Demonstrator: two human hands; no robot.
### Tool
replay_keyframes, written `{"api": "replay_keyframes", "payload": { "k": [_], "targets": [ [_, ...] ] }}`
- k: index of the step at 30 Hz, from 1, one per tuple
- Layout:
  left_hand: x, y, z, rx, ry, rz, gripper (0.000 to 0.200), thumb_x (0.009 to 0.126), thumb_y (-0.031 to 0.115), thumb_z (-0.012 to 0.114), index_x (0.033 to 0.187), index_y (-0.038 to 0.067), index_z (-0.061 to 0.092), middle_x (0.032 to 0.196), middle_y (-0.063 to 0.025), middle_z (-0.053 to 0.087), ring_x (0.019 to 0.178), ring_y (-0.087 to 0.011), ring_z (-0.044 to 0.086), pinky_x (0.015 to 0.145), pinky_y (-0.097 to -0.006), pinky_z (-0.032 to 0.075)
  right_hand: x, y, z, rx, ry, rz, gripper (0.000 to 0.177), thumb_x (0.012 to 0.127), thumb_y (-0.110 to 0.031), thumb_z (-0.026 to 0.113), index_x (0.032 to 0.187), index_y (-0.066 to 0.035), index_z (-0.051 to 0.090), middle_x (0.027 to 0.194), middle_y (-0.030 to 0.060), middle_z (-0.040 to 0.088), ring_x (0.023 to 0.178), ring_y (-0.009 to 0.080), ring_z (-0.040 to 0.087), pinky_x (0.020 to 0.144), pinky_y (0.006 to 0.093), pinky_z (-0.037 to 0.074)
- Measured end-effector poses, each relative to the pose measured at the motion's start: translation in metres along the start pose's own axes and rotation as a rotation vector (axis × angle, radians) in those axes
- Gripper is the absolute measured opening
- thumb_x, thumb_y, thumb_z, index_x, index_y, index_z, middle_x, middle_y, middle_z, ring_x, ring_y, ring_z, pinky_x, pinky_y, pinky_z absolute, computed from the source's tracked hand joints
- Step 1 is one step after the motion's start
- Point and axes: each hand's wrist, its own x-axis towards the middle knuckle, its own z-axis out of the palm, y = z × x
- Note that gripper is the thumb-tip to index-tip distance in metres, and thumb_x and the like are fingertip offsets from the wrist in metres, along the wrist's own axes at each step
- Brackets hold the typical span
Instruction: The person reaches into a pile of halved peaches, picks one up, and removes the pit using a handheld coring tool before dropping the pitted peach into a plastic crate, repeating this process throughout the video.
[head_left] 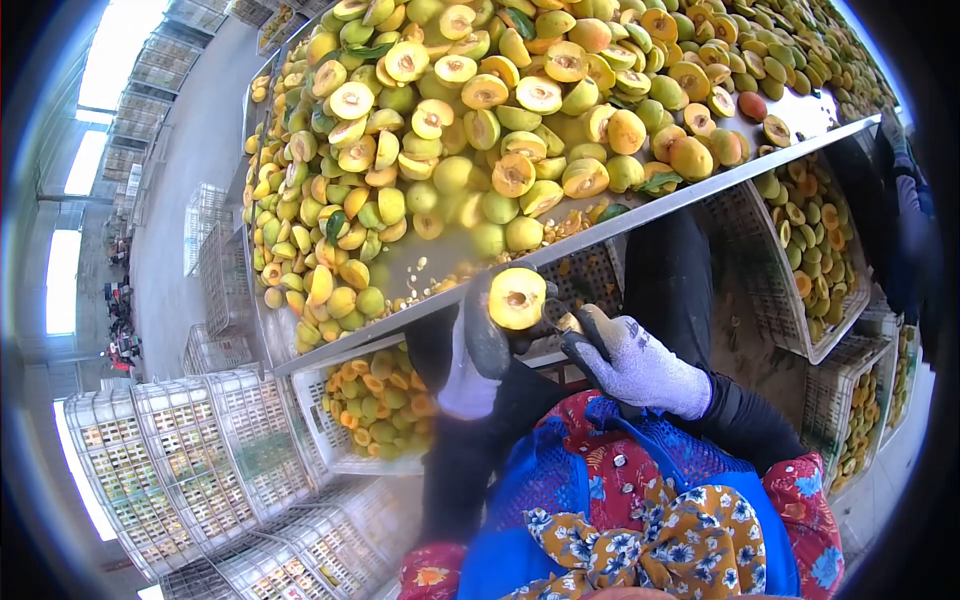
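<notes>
Lavender gloves with dark grey palms and fingers cover both hands. My left hand [476,345] grips a yellow-fleshed peach half [517,299], its cut face turned up with a brown hollow in the middle. Just to the right, my right hand [640,368] is closed around a small tool [568,323] with a light handle. The tool's dark end points toward the fruit; its exact shape is hard to make out. Both hands are above my lap, at the near edge of the metal table [600,232]. Whole and halved peaches [480,130] are heaped on the table.
Loose pale stones [405,290] lie near the table's rim. A crate of peach halves [375,400] stands below left, another crate [815,250] to the right. White plastic crates [190,440] are stacked at left. Another person's sleeve [908,195] shows at far right.
</notes>
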Motion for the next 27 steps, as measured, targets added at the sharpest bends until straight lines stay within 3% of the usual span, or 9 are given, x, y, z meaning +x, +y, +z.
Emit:
{"api": "replay_keyframes", "payload": {
  "k": [3,9,12,15,17,19,20,23,27],
  "targets": [
    [-0.006,-0.028,0.009,0.196,-0.070,0.202,0.055,0.104,0.050,0.034,0.120,0.003,0.058,0.104,-0.0145,0.069,0.089,-0.0215,0.068,0.072,-0.0301,0.057,-0.003,-0.003,0.010,0.131,-0.012,0.233,0.040,0.096,-0.021,0.059,0.110,0.015,0.047,0.061,0.0201,0.055,0.054,0.0362,0.059,0.047,0.0441,0.044],
    [-0.031,-0.030,0.044,0.227,0.023,0.314,0.046,0.106,0.043,0.036,0.112,0.002,0.057,0.100,-0.0135,0.067,0.089,-0.0192,0.066,0.077,-0.0300,0.055,-0.012,-0.006,0.016,0.174,-0.018,0.308,0.036,0.097,-0.023,0.058,0.106,0.011,0.047,0.056,0.0191,0.054,0.050,0.0375,0.057,0.045,0.0445,0.043],
    [-0.024,-0.045,0.029,0.270,0.065,0.378,0.036,0.107,0.033,0.040,0.114,0.002,0.056,0.102,-0.0117,0.064,0.089,-0.0174,0.063,0.078,-0.0296,0.053,-0.012,-0.009,0.017,0.214,-0.104,0.384,0.031,0.097,-0.022,0.057,0.105,0.007,0.048,0.067,0.0233,0.057,0.062,0.0377,0.062,0.051,0.0449,0.045],
    [-0.017,-0.068,0.022,0.417,0.166,0.559,0.034,0.107,0.029,0.039,0.113,0.000,0.056,0.101,-0.0121,0.064,0.089,-0.0175,0.063,0.078,-0.0304,0.051,-0.014,0.002,0.026,0.407,-0.036,0.240,0.026,0.098,-0.020,0.055,0.106,0.004,0.050,0.079,0.0247,0.058,0.075,0.0388,0.062,0.060,0.0445,0.047],
    [-0.018,-0.070,0.036,0.521,0.220,0.713,0.035,0.107,0.030,0.041,0.114,-0.001,0.056,0.093,-0.0104,0.064,0.085,-0.0189,0.065,0.077,-0.0307,0.053,-0.013,-0.004,0.013,0.809,-0.175,0.345,0.024,0.098,-0.020,0.055,0.105,0.003,0.050,0.084,0.0227,0.056,0.080,0.0387,0.060,0.066,0.0442,0.046],
    [-0.018,-0.071,0.038,0.688,0.249,0.798,0.042,0.107,0.036,0.039,0.116,-0.002,0.055,0.092,-0.0102,0.065,0.085,-0.0205,0.065,0.078,-0.0312,0.054,-0.009,-0.001,0.001,1.513,-0.349,0.637,0.028,0.101,-0.028,0.051,0.101,-0.001,0.052,0.070,0.0117,0.051,0.059,0.0229,0.053,0.050,0.0324,0.042],
    [-0.017,-0.071,0.033,0.576,0.150,0.713,0.042,0.106,0.036,0.039,0.117,-0.002,0.056,0.095,-0.0113,0.065,0.087,-0.0198,0.065,0.080,-0.0311,0.053,-0.007,0.000,-0.005,1.791,-0.396,0.852,0.031,0.103,-0.033,0.050,0.099,-0.002,0.054,0.063,0.0061,0.049,0.049,0.0150,0.050,0.042,0.0265,0.040],
    [-0.020,-0.065,0.031,0.212,-0.091,0.454,0.048,0.105,0.042,0.040,0.117,-0.002,0.056,0.099,-0.0138,0.066,0.090,-0.0190,0.064,0.081,-0.0316,0.052,-0.018,0.017,0.016,2.539,-0.591,0.915,0.043,0.104,-0.043,0.043,0.096,-0.002,0.054,0.056,0.0005,0.044,0.039,0.0078,0.042,0.033,0.0183,0.031],
    [-0.020,-0.064,0.034,0.181,-0.154,0.376,0.049,0.105,0.043,0.040,0.116,-0.001,0.056,0.096,-0.0134,0.066,0.087,-0.0190,0.064,0.079,-0.0312,0.053,-0.024,0.025,0.022,2.772,-0.676,0.893,0.045,0.104,-0.043,0.041,0.099,-0.001,0.055,0.054,0.0006,0.043,0.037,0.0072,0.040,0.032,0.0186,0.031]
  ]
}}
